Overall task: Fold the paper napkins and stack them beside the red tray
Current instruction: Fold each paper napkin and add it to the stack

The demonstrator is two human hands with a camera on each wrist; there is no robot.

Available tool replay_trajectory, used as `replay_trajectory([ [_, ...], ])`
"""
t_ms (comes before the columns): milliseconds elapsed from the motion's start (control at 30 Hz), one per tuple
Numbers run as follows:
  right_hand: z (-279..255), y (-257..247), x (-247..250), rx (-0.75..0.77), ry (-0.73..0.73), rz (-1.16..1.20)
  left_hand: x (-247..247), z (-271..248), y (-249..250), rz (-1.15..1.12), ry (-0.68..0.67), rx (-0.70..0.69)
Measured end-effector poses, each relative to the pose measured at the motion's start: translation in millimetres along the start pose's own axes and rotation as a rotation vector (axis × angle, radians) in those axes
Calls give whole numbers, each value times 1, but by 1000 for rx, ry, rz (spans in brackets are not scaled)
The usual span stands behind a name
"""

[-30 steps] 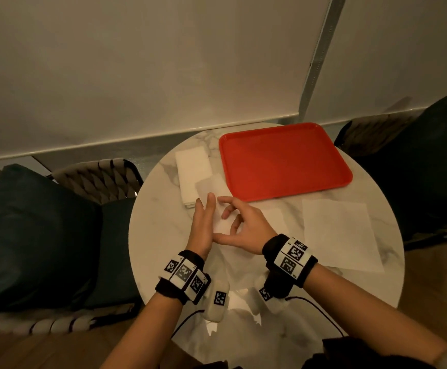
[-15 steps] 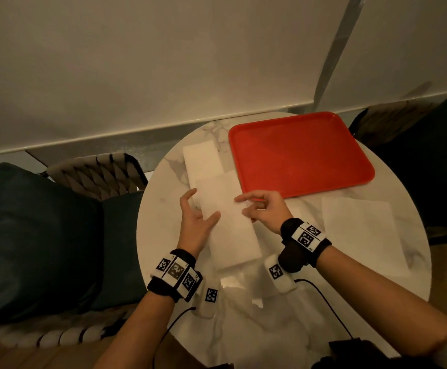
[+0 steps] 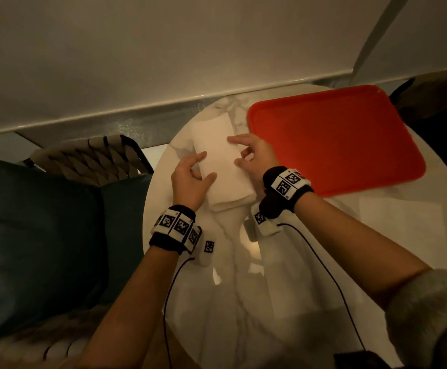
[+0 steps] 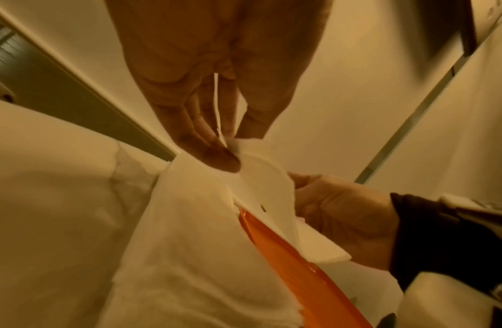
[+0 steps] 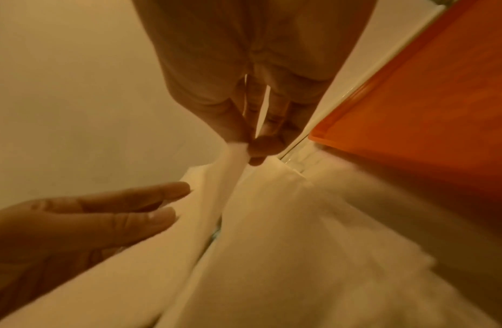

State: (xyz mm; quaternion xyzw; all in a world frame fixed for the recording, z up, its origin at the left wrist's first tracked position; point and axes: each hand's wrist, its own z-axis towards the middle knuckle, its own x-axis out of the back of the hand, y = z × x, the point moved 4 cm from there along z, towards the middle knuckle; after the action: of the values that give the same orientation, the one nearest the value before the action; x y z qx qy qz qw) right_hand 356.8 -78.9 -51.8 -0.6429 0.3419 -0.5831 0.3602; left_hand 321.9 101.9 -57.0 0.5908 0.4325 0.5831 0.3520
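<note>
A folded white napkin [image 3: 226,177] hangs just over the stack of folded napkins [image 3: 211,127], which lies left of the red tray [image 3: 331,139]. My left hand [image 3: 207,166] pinches the napkin's left edge between thumb and fingers [image 4: 216,155]. On the tray side, my right hand [image 3: 234,151] pinches its far right corner, fingertips [image 5: 265,146] tight on the paper. The folded napkin [image 5: 165,255] sags between both hands, above the stack [image 4: 188,244]. The tray's rim [image 5: 412,106] lies close to my right hand.
An unfolded napkin [image 3: 403,230] lies flat on the round marble table [image 3: 243,302], right of my arms. A woven chair [image 3: 91,161] with a dark cushion [image 3: 43,235] stands left of the table. Another dark seat [image 3: 443,115] is at the far right, with a wall behind.
Both hands have picked the folded napkin up from the middle of the table and carried it away from me, over the stack beside the tray.
</note>
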Motion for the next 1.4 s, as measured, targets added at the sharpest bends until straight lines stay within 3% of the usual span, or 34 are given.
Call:
replay_trajectory([
  [367, 15, 45, -43, 12, -71, -295, -24, 16, -32, 352, -92, 94],
  [533, 7, 34, -31, -70, -146, -557, -26, 6, -31, 468, -129, 158],
  [600, -4, 24, -19, -67, -161, -556, -27, -1, -26, 520, -124, 154],
  [733, -56, 23, 15, -32, -47, -430, -28, -34, -8, 677, 10, 28],
  [867, -128, 60, 57, -123, 63, -377, -50, -96, 6, 679, 135, -74],
  [1033, -208, 117, 98, -371, 79, -408, -101, -183, -6, 640, -114, -155],
  [1200, -252, 138, 114, -603, 62, -467, -127, -207, -17, 701, -196, 84],
  [1400, -253, 130, 103, -628, 20, -556, -142, -216, -13, 586, -160, 220],
])
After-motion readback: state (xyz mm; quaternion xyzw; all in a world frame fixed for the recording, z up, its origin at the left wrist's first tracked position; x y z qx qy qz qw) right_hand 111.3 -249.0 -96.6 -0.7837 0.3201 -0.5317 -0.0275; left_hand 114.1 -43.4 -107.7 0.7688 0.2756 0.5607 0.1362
